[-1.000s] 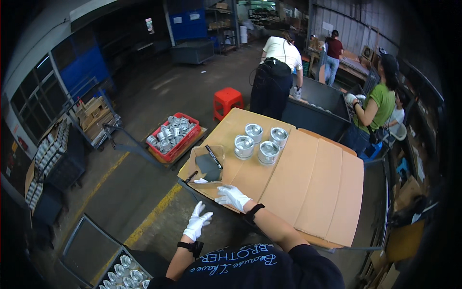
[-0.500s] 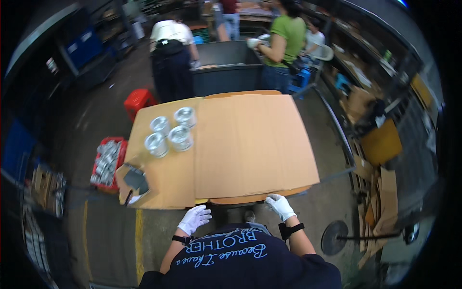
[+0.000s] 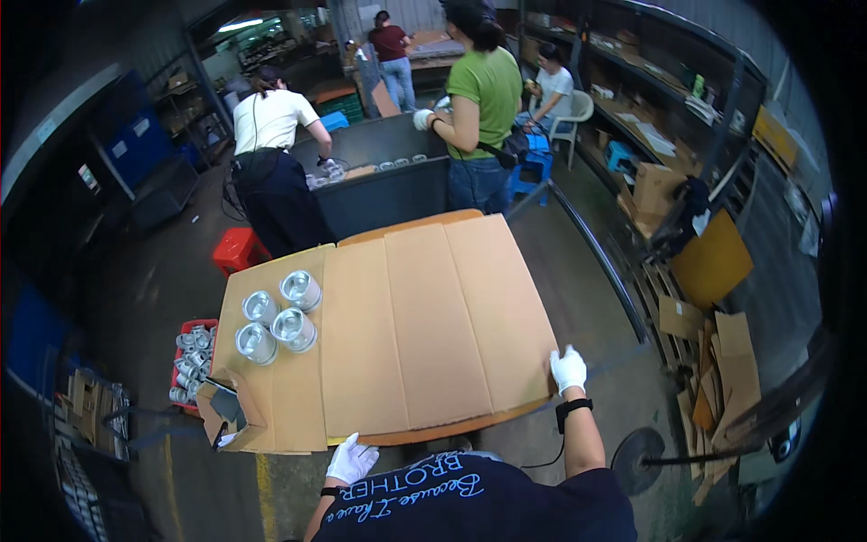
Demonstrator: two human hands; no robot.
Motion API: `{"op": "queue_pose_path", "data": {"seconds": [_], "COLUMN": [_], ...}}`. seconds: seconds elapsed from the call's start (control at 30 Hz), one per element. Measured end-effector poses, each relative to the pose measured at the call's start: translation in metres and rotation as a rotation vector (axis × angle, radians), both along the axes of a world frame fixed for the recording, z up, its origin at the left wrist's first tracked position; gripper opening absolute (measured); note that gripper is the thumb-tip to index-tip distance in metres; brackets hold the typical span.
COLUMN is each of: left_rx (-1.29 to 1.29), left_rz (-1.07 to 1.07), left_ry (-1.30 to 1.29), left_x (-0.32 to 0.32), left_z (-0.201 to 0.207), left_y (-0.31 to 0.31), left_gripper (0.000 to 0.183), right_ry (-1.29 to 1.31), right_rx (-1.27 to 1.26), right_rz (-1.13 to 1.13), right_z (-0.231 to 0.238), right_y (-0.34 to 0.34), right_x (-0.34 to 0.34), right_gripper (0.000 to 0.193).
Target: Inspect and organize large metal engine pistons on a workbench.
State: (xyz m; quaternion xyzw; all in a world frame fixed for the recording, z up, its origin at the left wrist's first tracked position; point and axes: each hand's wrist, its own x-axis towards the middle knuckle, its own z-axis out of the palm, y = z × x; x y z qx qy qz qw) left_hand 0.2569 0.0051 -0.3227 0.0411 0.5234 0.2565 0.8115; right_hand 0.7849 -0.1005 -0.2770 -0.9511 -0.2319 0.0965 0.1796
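White glove on my left hand, which sits just beside the near edge of the work surface, thumb and fingers loosely apart; my right hand, gloved likewise, is at the near right corner of the cardboard sheet, fingers bent toward its edge; whether they pinch it or only rest against it, I cannot tell. Black wristband on my right wrist; dark shirt with pale lettering below.

Cardboard sheet lies flat before me, creased in lengthwise strips; rounded brown board shows beneath its near edge. Small open carton at the near left corner, a dark flat piece inside; beyond it, four metal cylinders stand upright, grouped close together, on the left part of the surface.

Farther left, a red crate of metal parts; then a red stool; past the far edge, a dark grey bin, co-worker in cream shirt bending over it, co-worker in green shirt standing at its right.
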Motion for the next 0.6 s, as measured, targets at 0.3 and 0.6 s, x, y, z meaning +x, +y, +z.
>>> {"op": "queue_pose_path", "data": {"seconds": [0.3,0.6], "left_rx": [0.007,0.276], "left_rz": [0.176,-0.058], "left_ry": [0.009,0.023], "left_x": [0.017,0.039], "left_z": [0.0,0.043], "left_y": [-0.002,-0.002], "left_gripper": [0.035,0.039], "right_ry": [0.397,0.825], "right_rx": [0.103,0.385], "right_rz": [-0.084,-0.018], "right_z": [-0.052,-0.001], "right_y": [0.015,0.021], "right_x": [0.042,0.033], "right_gripper": [0.075,0.073]}}
